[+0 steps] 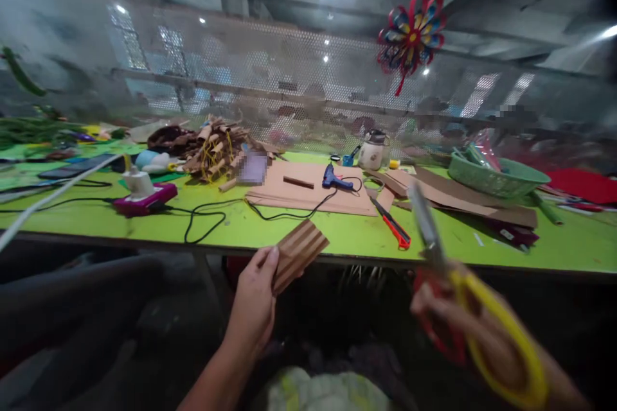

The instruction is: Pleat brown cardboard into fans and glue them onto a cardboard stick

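My left hand [256, 298] grips a striped brown piece of corrugated cardboard [299, 250] between thumb and fingers, just in front of the table's edge. At the right, my right hand [475, 321] is closed on a pair of scissors [429, 231] with one red and one yellow handle; the blades point up and away, blurred by motion. The scissors are apart from the cardboard piece. Beyond my hands, a blue glue gun [336, 178] and a narrow brown strip [298, 182] lie on a flat cardboard sheet [284, 199]. An orange utility knife [396, 230] rests beside the sheet.
On the green table [347, 237] stand a pink power strip [146, 200] with cables, a pile of rolled brown pieces [212, 151], a jar [373, 149] and a green basket [499, 176]. Cardboard strips [457, 199] lie at the right. A flower-shaped ornament [413, 37] hangs before the mesh.
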Demonstrator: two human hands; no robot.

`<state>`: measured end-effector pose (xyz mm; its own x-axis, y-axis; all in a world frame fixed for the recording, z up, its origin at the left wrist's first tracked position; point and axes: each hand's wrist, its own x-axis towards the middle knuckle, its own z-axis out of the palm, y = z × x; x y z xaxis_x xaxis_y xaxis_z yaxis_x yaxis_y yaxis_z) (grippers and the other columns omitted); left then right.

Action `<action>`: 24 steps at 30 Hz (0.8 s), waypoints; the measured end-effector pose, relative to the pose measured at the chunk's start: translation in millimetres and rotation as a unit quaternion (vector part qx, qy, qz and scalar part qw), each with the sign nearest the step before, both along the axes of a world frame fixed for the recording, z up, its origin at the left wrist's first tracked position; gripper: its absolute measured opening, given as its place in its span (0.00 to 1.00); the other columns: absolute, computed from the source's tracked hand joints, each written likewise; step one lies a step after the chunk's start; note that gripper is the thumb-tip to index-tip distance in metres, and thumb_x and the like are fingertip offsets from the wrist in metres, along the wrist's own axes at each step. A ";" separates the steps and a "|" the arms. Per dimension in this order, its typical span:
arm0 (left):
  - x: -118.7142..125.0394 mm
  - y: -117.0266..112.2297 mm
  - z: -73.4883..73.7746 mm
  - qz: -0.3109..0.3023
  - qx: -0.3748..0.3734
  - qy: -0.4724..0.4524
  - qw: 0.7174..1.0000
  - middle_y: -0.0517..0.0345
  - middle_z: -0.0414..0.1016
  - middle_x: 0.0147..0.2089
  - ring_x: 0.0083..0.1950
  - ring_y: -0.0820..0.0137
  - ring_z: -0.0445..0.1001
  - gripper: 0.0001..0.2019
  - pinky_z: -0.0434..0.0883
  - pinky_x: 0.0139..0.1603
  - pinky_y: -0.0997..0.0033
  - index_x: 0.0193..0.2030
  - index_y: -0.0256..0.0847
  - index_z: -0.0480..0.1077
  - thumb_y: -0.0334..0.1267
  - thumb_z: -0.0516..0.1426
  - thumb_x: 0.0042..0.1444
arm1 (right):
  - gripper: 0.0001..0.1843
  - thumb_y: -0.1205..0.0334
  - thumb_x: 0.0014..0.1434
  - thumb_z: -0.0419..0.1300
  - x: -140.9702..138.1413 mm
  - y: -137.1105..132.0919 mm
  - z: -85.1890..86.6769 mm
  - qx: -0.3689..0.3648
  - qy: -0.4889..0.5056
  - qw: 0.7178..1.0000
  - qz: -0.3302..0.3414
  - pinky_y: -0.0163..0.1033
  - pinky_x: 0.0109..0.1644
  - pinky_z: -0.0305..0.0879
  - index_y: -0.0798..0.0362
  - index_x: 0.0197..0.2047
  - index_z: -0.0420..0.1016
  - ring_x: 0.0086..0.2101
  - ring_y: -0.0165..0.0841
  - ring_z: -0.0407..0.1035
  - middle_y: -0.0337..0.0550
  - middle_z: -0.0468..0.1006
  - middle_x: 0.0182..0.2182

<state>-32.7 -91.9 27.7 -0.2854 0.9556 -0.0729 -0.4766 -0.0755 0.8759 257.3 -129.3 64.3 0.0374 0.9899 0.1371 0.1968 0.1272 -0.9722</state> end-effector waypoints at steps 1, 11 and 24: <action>3.5 -0.2 0.2 -0.001 -0.003 -0.021 1.000 0.59 0.75 0.35 0.35 0.69 0.74 0.16 0.70 0.38 0.74 0.39 0.38 0.72 0.44 0.64 0.46 | 0.20 0.52 0.49 0.65 -11.6 -15.5 -14.9 -0.059 0.019 0.996 0.066 0.37 0.24 0.65 0.50 0.45 0.71 0.27 0.37 0.71 0.48 0.76 0.31; 26.8 -6.2 -6.0 -0.017 -0.023 -0.072 0.997 0.57 0.76 0.36 0.39 0.69 0.74 0.13 0.70 0.43 0.72 0.38 0.37 0.71 0.40 0.63 0.47 | 0.28 0.42 0.49 0.62 -75.2 -27.6 -101.6 -0.082 0.060 0.984 0.148 0.38 0.39 0.66 0.51 0.47 0.65 0.33 0.33 0.68 0.42 0.71 0.31; 56.6 -14.6 3.3 -0.076 -0.011 -0.079 0.994 0.55 0.77 0.40 0.44 0.65 0.75 0.12 0.70 0.47 0.69 0.38 0.37 0.71 0.41 0.62 0.49 | 0.27 0.41 0.55 0.57 -95.2 -24.5 -107.3 -0.041 0.092 0.990 0.098 0.35 0.32 0.64 0.49 0.51 0.62 0.31 0.32 0.68 0.42 0.73 0.33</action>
